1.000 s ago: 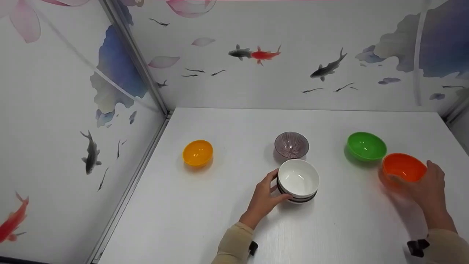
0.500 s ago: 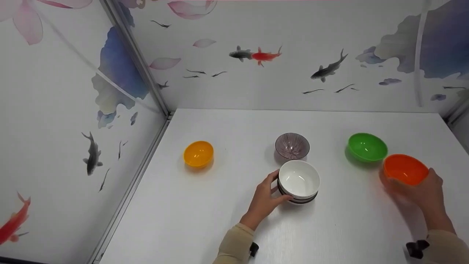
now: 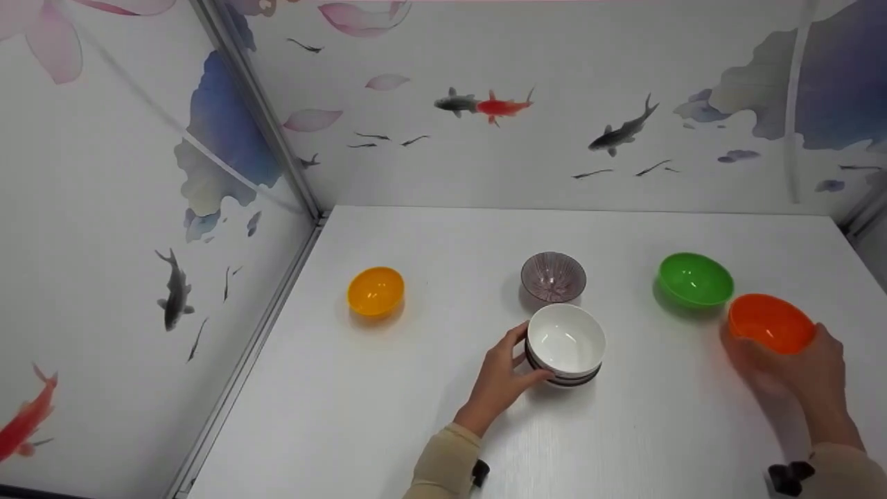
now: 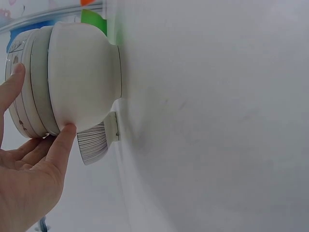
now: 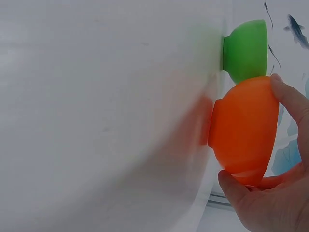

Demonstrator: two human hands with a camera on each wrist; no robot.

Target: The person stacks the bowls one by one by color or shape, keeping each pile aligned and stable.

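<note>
Tabletop (image 3: 312,409), bowl stack (image 3: 566,343) upright, mouth-up

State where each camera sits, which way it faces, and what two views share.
Head: worn on the head, facing forward and down at the white table; left hand, right hand and sleeves show.
Left wrist: on that wrist, facing the bowl stack; the left hand shows.
Right wrist: on that wrist, facing the orange bowl; the right hand shows.
Head and right wrist share the orange bowl and the green bowl.
</note>
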